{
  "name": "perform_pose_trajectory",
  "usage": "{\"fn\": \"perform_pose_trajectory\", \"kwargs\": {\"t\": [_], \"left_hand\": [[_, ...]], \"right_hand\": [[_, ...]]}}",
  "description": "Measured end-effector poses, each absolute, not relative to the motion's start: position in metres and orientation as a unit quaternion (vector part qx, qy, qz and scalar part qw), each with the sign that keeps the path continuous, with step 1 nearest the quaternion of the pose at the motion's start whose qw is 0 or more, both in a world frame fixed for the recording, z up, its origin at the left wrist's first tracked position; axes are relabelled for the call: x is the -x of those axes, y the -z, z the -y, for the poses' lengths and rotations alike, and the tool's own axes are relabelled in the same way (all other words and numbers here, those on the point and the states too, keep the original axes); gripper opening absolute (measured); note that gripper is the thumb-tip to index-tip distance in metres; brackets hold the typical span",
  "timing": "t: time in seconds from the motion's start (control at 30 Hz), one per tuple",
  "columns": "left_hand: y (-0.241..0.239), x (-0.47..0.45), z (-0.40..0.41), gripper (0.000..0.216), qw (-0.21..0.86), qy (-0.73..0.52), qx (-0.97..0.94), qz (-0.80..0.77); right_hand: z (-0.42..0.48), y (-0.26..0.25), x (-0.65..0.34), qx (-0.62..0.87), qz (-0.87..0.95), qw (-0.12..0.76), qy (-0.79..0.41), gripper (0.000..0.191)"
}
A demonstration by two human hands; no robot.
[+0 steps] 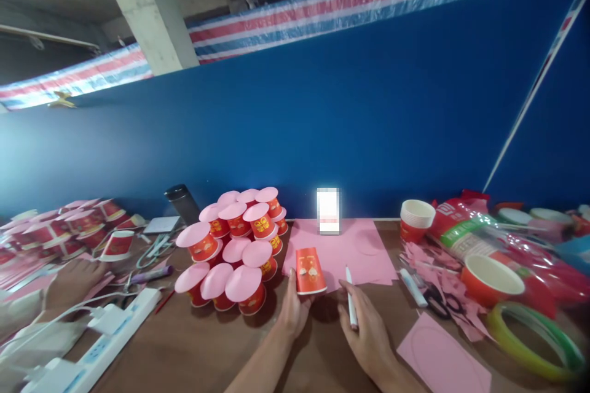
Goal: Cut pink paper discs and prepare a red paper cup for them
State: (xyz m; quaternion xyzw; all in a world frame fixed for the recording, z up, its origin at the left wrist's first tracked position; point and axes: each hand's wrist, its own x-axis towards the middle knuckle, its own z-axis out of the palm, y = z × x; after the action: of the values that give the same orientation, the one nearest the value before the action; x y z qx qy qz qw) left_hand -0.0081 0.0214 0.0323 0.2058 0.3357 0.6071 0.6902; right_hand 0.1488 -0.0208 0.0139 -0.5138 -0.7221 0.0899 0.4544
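Note:
My left hand [295, 313] grips a red paper cup [310, 271] turned upside down, its wide white rim toward me and gold print on its side. In my right hand [366, 325] is a white marker pen [351, 298], held between thumb and fingers with its thin tip pointing away from me. Beneath and beyond the cup lie sheets of pink paper [341, 239]. To the left stands a stacked group of red cups [253, 301], each topped by a pink paper disc [243, 283].
A white power strip [99, 347] and a co-worker's hand [76, 285] are at left. On the right are nested cups [415, 221], a glue stick [413, 288], black scissors [437, 302], pink scraps, a large cup [491, 279], a tape roll [495, 325] and pink paper [445, 359]. A blue wall [295, 129] stands behind.

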Motion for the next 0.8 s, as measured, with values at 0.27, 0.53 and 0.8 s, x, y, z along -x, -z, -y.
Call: {"fn": "perform_pose_trajectory", "kwargs": {"t": [0.27, 0.53, 0.8], "left_hand": [[-0.035, 0.011, -0.024, 0.056, 0.716, -0.594, -0.183, -0.316], [-0.033, 0.016, -0.029, 0.053, 0.748, -0.573, -0.146, -0.302], [-0.018, 0.014, -0.029, 0.059, 0.731, -0.545, -0.207, -0.355]], "right_hand": [[0.016, -0.004, -0.149, 0.534, 0.726, 0.424, -0.085, 0.040], [0.014, -0.001, -0.149, 0.559, 0.722, 0.396, -0.100, 0.038], [0.015, -0.004, -0.147, 0.565, 0.725, 0.381, -0.100, 0.039]]}}
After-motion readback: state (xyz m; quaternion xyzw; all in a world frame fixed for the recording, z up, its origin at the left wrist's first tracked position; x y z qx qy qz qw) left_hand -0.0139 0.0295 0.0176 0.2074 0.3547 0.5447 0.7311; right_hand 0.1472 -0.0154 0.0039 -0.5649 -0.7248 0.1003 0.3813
